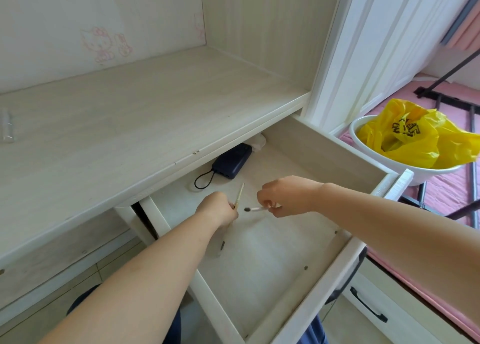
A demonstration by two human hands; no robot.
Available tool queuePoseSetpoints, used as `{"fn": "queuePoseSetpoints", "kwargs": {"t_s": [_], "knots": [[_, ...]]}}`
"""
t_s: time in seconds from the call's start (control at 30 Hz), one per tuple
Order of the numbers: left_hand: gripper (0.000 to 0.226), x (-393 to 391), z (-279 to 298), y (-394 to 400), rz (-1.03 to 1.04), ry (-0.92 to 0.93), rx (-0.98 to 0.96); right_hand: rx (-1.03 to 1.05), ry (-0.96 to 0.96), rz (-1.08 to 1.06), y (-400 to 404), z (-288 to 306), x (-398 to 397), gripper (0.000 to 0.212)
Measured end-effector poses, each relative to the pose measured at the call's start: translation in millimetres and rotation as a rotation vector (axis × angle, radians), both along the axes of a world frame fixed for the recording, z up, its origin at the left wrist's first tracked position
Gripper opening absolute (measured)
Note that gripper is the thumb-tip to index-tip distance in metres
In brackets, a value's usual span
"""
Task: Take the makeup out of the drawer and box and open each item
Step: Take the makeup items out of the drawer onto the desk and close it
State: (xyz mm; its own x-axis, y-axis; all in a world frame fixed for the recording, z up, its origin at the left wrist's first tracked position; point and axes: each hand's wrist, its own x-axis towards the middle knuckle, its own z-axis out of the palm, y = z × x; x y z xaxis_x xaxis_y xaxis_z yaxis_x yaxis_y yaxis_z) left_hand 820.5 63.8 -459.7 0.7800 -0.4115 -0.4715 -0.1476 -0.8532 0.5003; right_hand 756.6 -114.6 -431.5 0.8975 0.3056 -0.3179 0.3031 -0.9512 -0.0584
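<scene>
The pale wooden drawer stands pulled out below the desk top. My left hand is inside it and grips a thin cream-coloured stick that points up and away. My right hand pinches a small white brush with a dark tip, the tip pointing left toward my left hand. A clear tube with a dark end lies on the drawer floor under my left wrist. Both hands hover a little above the drawer bottom.
A dark blue power bank with a looped cable lies at the drawer's back, a crumpled white wrapper behind it. A white bin with a yellow bag stands at the right. A clear plastic item rests on the desk's left edge.
</scene>
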Motion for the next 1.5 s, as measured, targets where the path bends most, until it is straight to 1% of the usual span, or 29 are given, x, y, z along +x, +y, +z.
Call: {"fn": "queuePoseSetpoints", "kwargs": {"t_s": [0.1, 0.17, 0.23, 0.37, 0.43, 0.5, 0.63, 0.7, 0.77, 0.93, 1.03, 1.27, 1.37, 1.5], "knots": [[0.007, -6.5, 11.8, -1.6, 0.114, 0.091, -0.276, 0.230, -0.057, -0.182, -7.9, 7.3, -13.5, 0.008], [0.002, -13.7, 24.2, -0.3, 0.153, 0.140, -0.448, 0.380, -0.072, -0.294, -8.1, 15.7, -22.6, 0.010], [0.006, -18.9, 37.4, 3.0, 0.178, 0.190, -0.585, 0.551, -0.080, -0.397, -4.1, 26.3, -28.6, 0.016], [0.010, -21.0, 69.8, 14.7, 0.219, 0.198, -0.790, 0.938, -0.072, -0.548, 9.5, 43.7, -30.0, 0.012], [0.011, -17.0, 87.9, 23.0, 0.245, 0.163, -0.886, 1.046, -0.109, -0.577, 19.5, 54.5, -23.5, 0.014], [0.009, -12.7, 104.7, 30.3, 0.267, 0.137, -0.979, 1.103, -0.172, -0.594, 29.7, 63.0, -17.3, 0.017], [0.009, 5.2, 137.4, 55.9, 0.302, 0.055, -1.106, 1.251, -0.222, -0.611, 54.9, 82.1, 4.5, 0.009], [0.010, 17.3, 148.3, 71.0, 0.332, -0.007, -1.117, 1.313, -0.192, -0.629, 69.1, 91.1, 17.6, 0.007], [0.011, 33.4, 153.1, 89.7, 0.389, -0.071, -1.110, 1.329, -0.164, -0.632, 86.2, 99.5, 36.7, 0.008], [0.010, 70.3, 150.0, 135.8, 0.594, -0.132, -1.086, 1.258, -0.107, -0.600, 129.0, 110.5, 87.8, 0.010], [0.009, 95.6, 146.2, 166.4, 0.681, -0.185, -1.049, 1.222, -0.061, -0.552, 162.9, 113.8, 122.6, 0.012], [0.016, 141.8, 138.4, 206.4, 0.732, -0.230, -0.883, 1.161, -0.048, -0.514, 213.9, 112.8, 180.4, 0.017], [0.009, 162.0, 139.2, 218.9, 0.690, -0.252, -0.811, 1.114, -0.083, -0.509, 228.7, 111.1, 203.2, 0.018], [0.011, 187.6, 138.7, 228.4, 0.663, -0.295, -0.691, 1.032, -0.126, -0.527, 237.9, 105.9, 232.3, 0.018]]}}
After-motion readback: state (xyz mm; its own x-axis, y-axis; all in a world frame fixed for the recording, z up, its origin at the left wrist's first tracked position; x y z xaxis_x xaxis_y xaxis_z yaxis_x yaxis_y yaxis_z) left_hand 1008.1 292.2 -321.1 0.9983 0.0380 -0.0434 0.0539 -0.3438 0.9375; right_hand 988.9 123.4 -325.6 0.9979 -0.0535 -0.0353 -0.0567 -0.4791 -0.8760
